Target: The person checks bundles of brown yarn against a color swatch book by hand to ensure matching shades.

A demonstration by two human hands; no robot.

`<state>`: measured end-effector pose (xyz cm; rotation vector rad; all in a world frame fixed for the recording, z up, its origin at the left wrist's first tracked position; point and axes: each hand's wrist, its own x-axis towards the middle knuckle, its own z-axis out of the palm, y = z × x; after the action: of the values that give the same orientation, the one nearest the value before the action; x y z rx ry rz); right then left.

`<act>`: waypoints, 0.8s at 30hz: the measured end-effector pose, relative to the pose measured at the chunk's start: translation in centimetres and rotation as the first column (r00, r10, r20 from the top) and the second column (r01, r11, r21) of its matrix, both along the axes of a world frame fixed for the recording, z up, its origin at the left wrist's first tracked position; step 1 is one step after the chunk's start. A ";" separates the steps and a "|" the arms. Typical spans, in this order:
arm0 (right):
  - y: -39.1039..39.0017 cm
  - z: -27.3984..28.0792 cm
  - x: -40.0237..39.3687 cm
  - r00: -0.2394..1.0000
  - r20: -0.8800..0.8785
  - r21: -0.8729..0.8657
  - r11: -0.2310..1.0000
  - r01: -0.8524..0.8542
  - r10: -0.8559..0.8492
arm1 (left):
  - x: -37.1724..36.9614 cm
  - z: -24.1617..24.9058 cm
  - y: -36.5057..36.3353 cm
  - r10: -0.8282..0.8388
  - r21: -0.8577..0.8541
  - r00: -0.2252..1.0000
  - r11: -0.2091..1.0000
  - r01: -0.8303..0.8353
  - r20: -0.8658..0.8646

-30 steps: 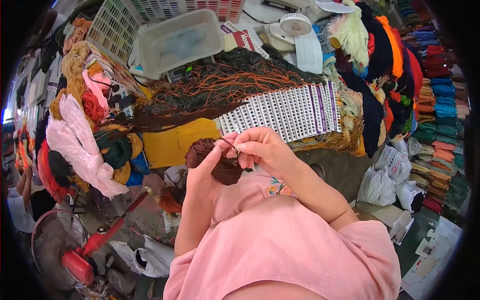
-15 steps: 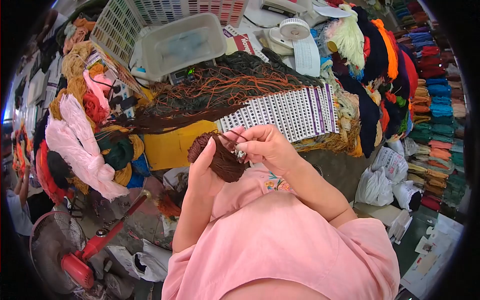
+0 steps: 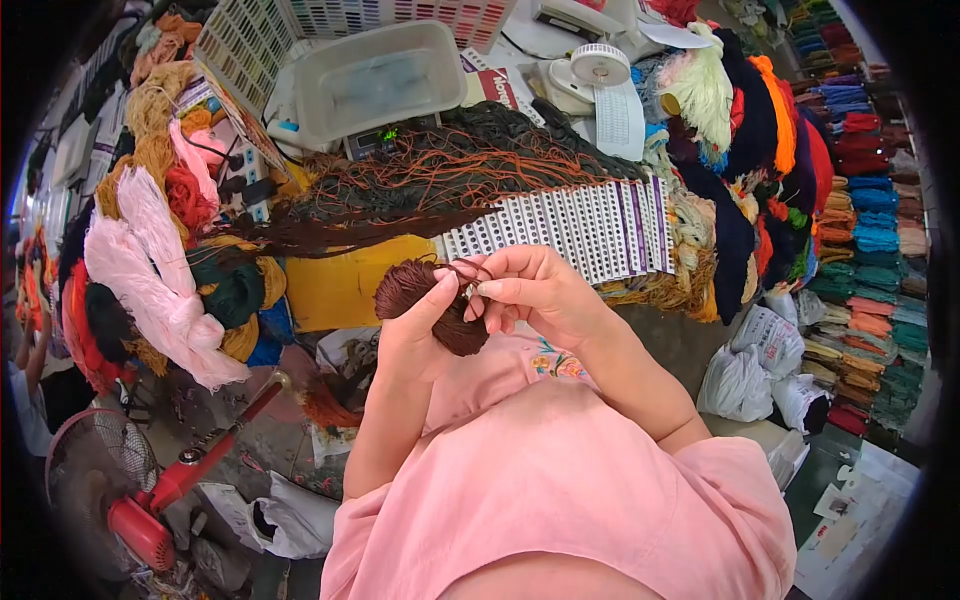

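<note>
A bundle of dark brown thread [image 3: 407, 288] sits in my left hand [image 3: 422, 325], its thumb pressed over the top. My right hand [image 3: 525, 287] pinches a strand of that thread at the bundle's right side. Something small and shiny shows between the right fingertips, too small to name. Just beyond my hands lies a row of white punched cards [image 3: 560, 235] with purple edges. Long dark brown strands [image 3: 370, 232] stretch across the table to the left of the cards, over a yellow board [image 3: 345, 285].
Behind the strands lies a heap of dark green and rust thread [image 3: 470, 145]. A clear plastic tub [image 3: 380, 85] stands on a scale with green digits. Pink skeins [image 3: 150, 270] hang at left, above a red fan [image 3: 145, 530]. A small white fan [image 3: 600, 65] stands at the back.
Both hands stay at the bundle. My left thumb has moved right and up, nearer the right fingertips, and the bundle has turned a little. The view has shifted slightly.
</note>
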<state>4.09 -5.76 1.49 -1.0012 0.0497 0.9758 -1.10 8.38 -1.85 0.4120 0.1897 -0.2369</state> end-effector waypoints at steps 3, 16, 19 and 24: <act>0.0 0.0 -0.1 1.000 -0.004 -0.034 0.999 -0.002 0.002 | 0.0 -0.3 0.0 -0.004 -0.046 0.999 0.999 0.003 -0.039; -0.4 -0.3 -0.6 0.998 0.049 -0.067 0.996 0.052 -0.048 | -0.4 -1.0 0.3 -0.026 -0.125 0.999 0.992 0.029 0.024; -0.6 0.0 -0.4 0.984 -0.133 -0.075 0.991 0.111 -0.120 | -0.5 -0.6 0.1 -0.020 -0.100 0.999 0.995 0.023 0.027; 0.7 0.8 -0.8 0.989 0.143 -0.260 0.963 0.073 -0.036 | -0.6 -0.4 -0.3 -0.072 -0.113 0.996 0.991 0.077 0.047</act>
<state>3.33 -5.06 2.33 -1.3046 0.0945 0.8615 -1.67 8.04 -2.29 0.3104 0.1178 -0.3101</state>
